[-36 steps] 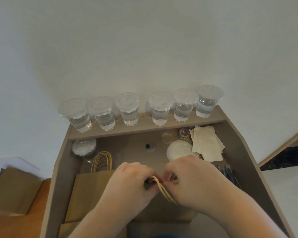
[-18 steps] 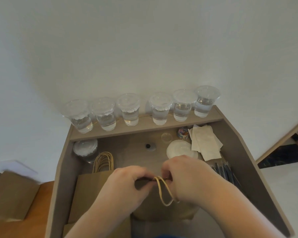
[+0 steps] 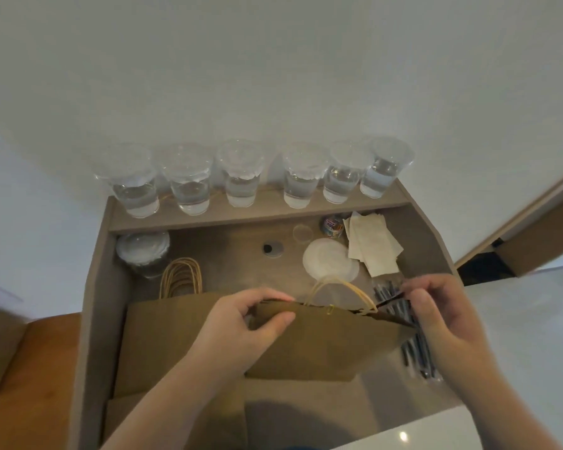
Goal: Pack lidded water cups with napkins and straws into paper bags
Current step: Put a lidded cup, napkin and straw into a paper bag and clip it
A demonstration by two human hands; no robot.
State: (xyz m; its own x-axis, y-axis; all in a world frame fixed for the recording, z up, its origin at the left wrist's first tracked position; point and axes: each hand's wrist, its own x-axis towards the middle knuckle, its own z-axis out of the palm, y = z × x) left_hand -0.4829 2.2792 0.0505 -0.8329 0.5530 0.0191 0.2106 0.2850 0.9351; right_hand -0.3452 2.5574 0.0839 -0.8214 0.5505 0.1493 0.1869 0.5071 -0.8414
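Observation:
A brown paper bag (image 3: 325,345) stands in the middle of the desk, its top closed with a small gold clip (image 3: 330,309) and its twine handles (image 3: 338,289) sticking up. My left hand (image 3: 241,323) grips the bag's top edge at the left. My right hand (image 3: 436,306) pinches the top edge at the right corner. Several lidded water cups (image 3: 241,180) line the back shelf. Another lidded cup (image 3: 142,253) stands at the back left of the desk. White napkins (image 3: 372,243) lie at the back right. Dark wrapped straws (image 3: 413,345) lie beside my right hand.
A stack of flat paper bags (image 3: 153,345) with handles (image 3: 181,276) lies at the left. Loose lids (image 3: 330,259), a small tub of coloured clips (image 3: 333,226) and a cable hole (image 3: 272,249) sit further back. The raised desk sides (image 3: 91,303) hem the area; a white wall is behind.
My hands have moved apart along the bag's top, from together at the handles to its left and right ends. The handles now stand free and a clip shows on the edge.

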